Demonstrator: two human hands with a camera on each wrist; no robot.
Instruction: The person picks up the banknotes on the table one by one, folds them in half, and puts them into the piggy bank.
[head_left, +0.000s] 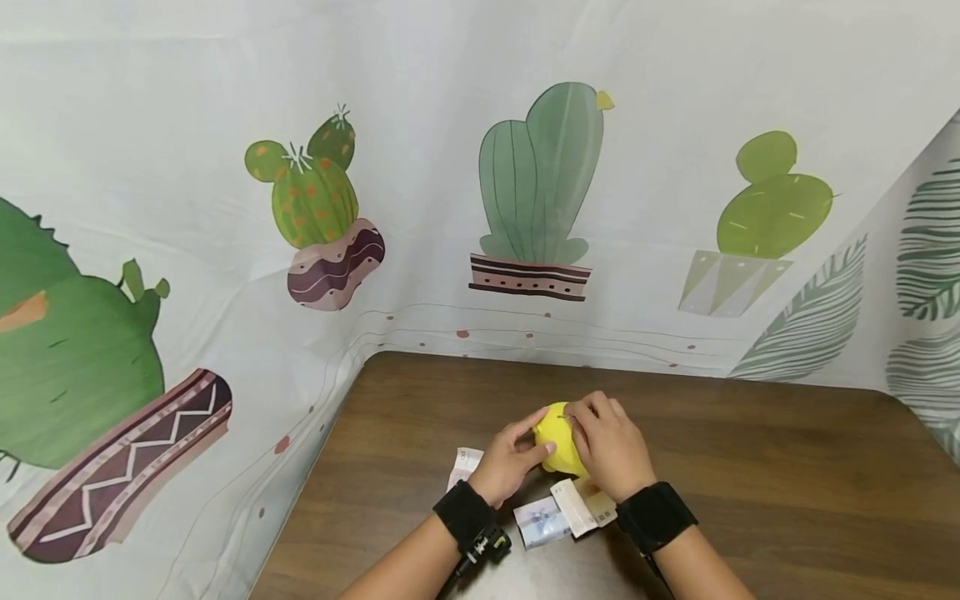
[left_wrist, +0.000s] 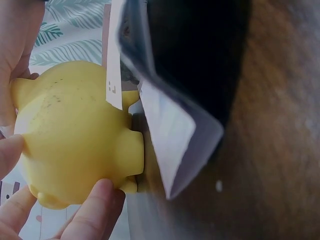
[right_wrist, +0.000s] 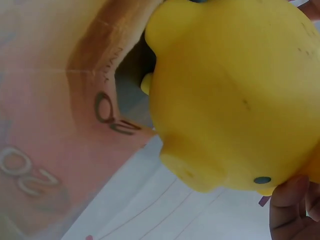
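The yellow pig figure (head_left: 553, 437) is set near the middle of the tabletop (head_left: 780, 475), with its snout turned to the right. Its feet are turned down toward the wood. Behind it a strip of wood is left before the far edge, where the printed cloth (head_left: 420, 250) begins. The left edge, running at a slant, is well apart from the figure. The broadest stretch of wood is shown to the right, ending at a rounded far corner. The near edge is cut off by the picture.

Close in front, room is taken up by banknotes. A folded pale-and-tan note (head_left: 573, 510) is laid over the right end of a blue-printed note (head_left: 540, 523), between the wrists; another pale note (head_left: 462, 467) is partly hidden behind the left hand (head_left: 507, 463). In the right wrist view, the numeral 20 can be read on a note close to the camera.

On the upper side of the figure a short dark line is seen beside the right fingertips; whether it is an opening cannot be told, and the inside is not shown.

By the left hand the figure is held at its rear, the grip spread across its width between thumb and fingers. The right hand (head_left: 613, 442) is placed over the head end with bent fingers touching it; how far its grip is closed, or whether anything is pinched there, cannot be told.
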